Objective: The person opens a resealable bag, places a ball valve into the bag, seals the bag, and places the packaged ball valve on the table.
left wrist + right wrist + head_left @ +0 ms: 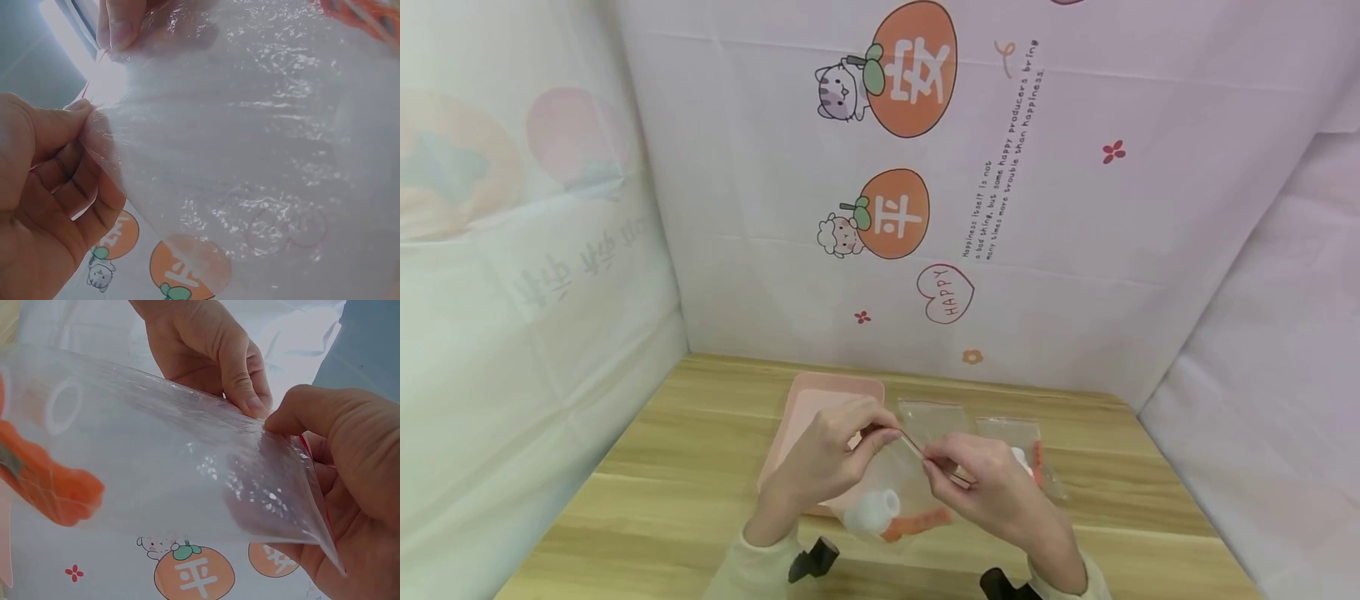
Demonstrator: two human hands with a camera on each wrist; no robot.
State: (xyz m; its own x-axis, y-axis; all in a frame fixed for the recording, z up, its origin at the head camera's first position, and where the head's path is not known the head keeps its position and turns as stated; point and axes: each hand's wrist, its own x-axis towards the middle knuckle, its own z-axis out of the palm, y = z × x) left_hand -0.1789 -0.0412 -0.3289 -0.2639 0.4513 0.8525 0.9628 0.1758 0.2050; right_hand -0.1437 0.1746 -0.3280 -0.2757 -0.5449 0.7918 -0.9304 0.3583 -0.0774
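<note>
Both hands pinch the red-lined top edge of a clear zip bag, which hangs down between them. My left hand grips one part of that edge between thumb and fingers; my right hand pinches it a short way to the right. Low inside the bag lie a white rounded piece with a round opening and an orange piece with a wavy edge. In the right wrist view the orange wavy piece shows blurred through the plastic. Whether the bag's mouth is sealed, I cannot tell.
Behind my left hand a pink tray lies on the wooden table. Beyond the hands is another clear zip bag. Farther right lies a zip bag with white and orange pieces. Printed cloth walls the table's back and sides.
</note>
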